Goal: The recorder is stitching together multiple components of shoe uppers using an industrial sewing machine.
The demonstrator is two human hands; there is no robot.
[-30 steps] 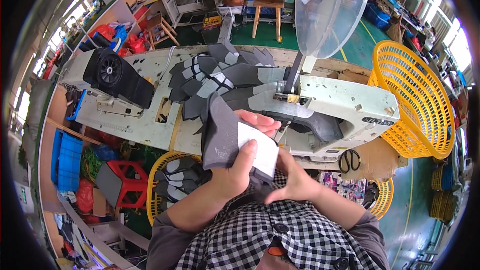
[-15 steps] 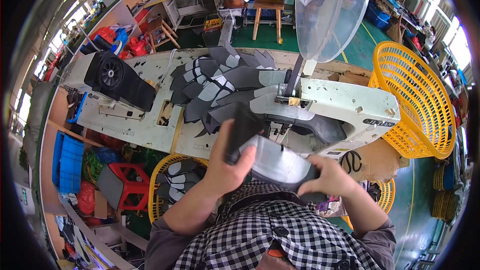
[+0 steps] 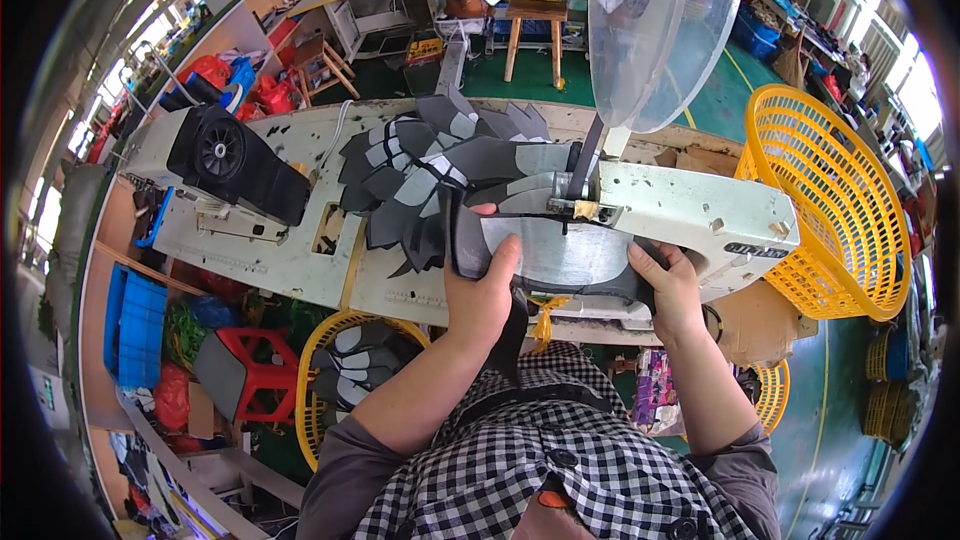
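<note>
A curved dark grey padded piece with a lighter silver-grey panel point(image 3: 555, 250) is stretched sideways between my hands, in front of the white sewing machine point(image 3: 690, 200). My left hand point(image 3: 478, 290) is closed on its left end, thumb on the light panel. At its right end, my right hand point(image 3: 668, 280) grips the dark edge between thumb and fingers. A dark flap point(image 3: 513, 335) hangs below my left hand. Behind the piece, a heap of similar grey pieces point(image 3: 410, 165) lies on the machine table, some reaching toward the machine's needle area, which the held piece partly hides.
A second machine head point(image 3: 235, 160) with a black wheel stands at the left. A tall yellow basket point(image 3: 825, 200) leans at the right; another point(image 3: 310, 390) holds grey pieces below the table. A clear plastic disc point(image 3: 660, 30) hangs above the machine. A red stool point(image 3: 250, 375) stands lower left.
Both hands have moved the padded piece up and away from my body to the machine's front. It is now spread level instead of tilted, with its light panel fully facing up.
</note>
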